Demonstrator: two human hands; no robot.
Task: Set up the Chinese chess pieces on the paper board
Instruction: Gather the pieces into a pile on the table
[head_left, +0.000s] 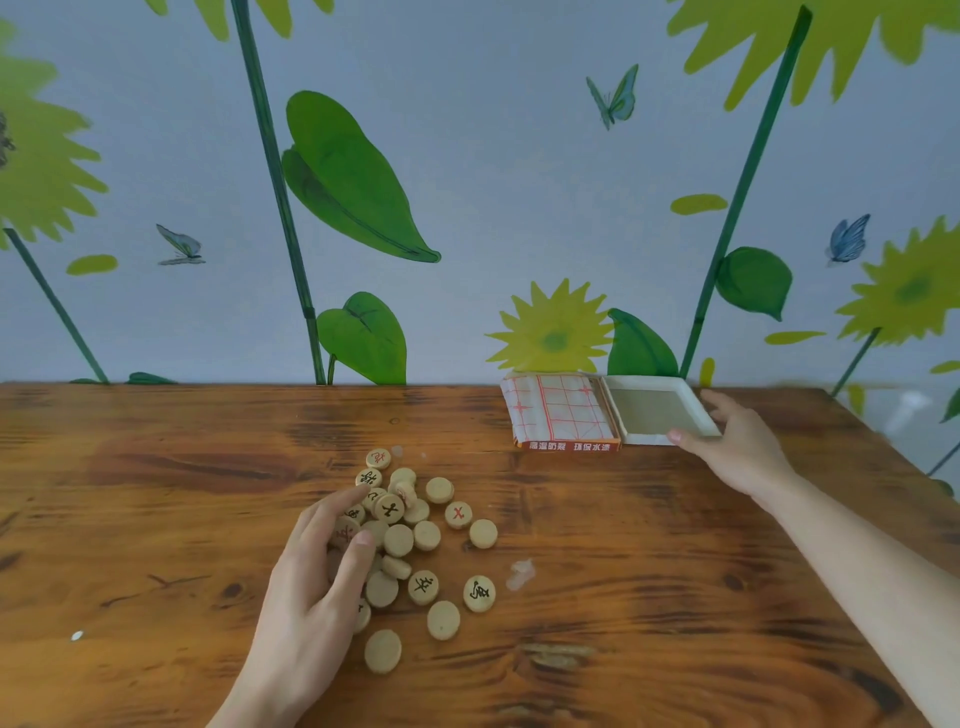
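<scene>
A: Centre of the frame, low down: a heap of round pale wooden chess pieces (410, 540) on the brown wooden table (156, 519), some face up with black or red characters, many showing blank backs.

B: And the left hand (317, 587) lies right on the heap's left edge, fingers loosely bent over the discs, touching them. I can't tell whether it actually pinches one.

A: The board, though. Look upper right of the pile: the folded white paper board with red grid lines (558, 410) lies in the orange-edged box half (571, 446), at the table's far edge by the sunflower-painted wall (467, 182).

B: Not yet unfolded, so by my reading the setup has barely started. The right hand (743, 447) is beside it, thumb and fingers curled on the near right rim of the empty white cardboard box tray (654, 410).

A: That's the relation that counts. The paper sits just left of that tray, so it lies to the left of the right hand's fingertips, with the tray between.

B: The right hand is plainly nearer. The left is well apart, down at the pieces. I'd expect the right to cross the tray for the paper.
</scene>
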